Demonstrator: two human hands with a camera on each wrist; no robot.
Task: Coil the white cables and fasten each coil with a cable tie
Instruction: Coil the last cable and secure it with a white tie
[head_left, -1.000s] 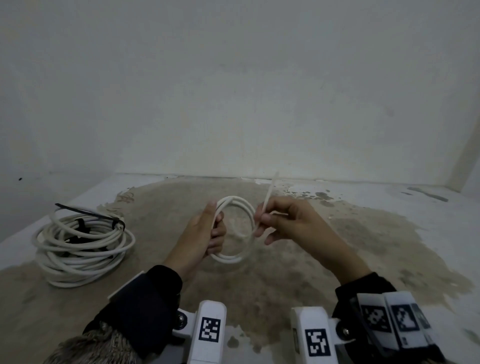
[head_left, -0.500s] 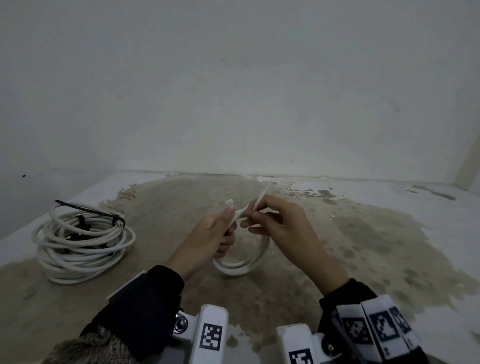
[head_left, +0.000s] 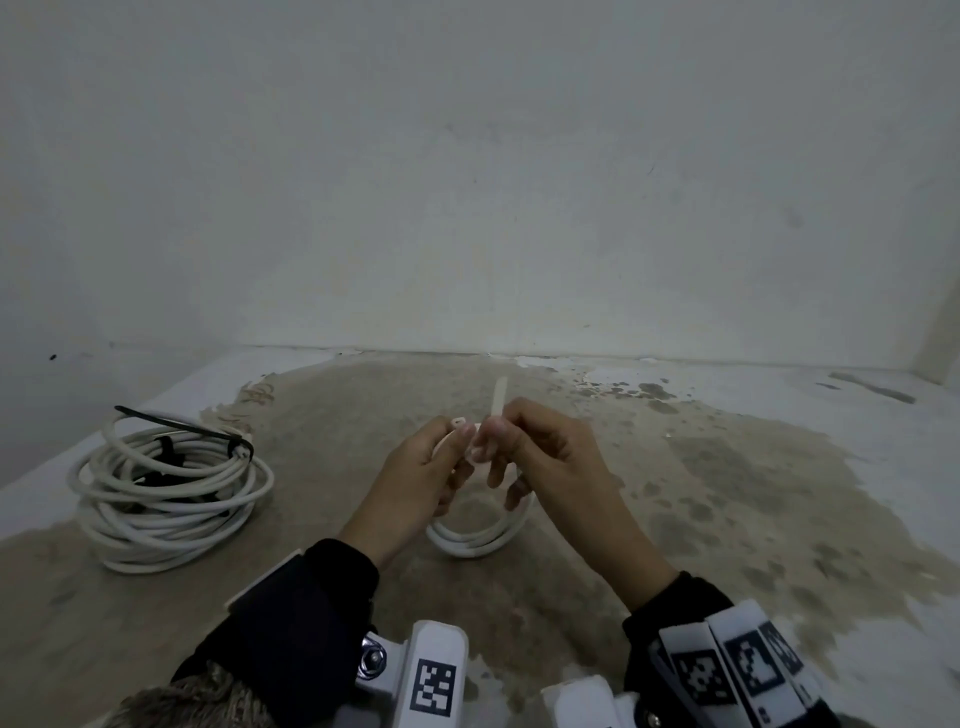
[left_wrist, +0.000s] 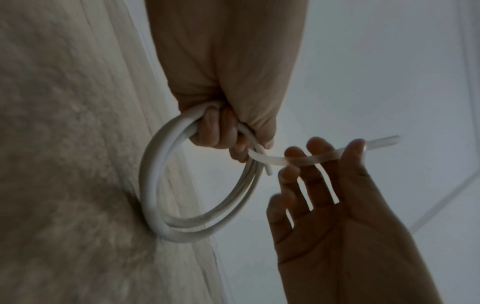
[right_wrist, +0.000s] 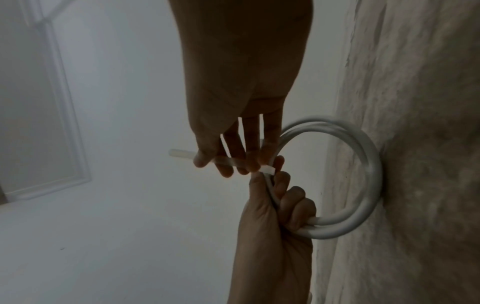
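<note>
Gripping small coil (head_left: 480, 535) in left hand (head_left: 415, 488), right hand (head_left: 550, 457) fingers pinching cable tie (head_left: 498, 397)

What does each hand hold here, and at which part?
The left hand grips the small white cable coil at its top, fingers through the loop. The right hand pinches the translucent cable tie along its strap, near the coil.

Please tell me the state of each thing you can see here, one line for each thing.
Small coil: wound in a few loops, held upright, lower edge at the floor, not yet fastened.
White tie: around the small coil, free end sticking up, not yet tight.
Left hand: grips the small coil.
Right hand: pinches the white tie.
Big coil: lying on the floor, fastened with a black tie.
</note>
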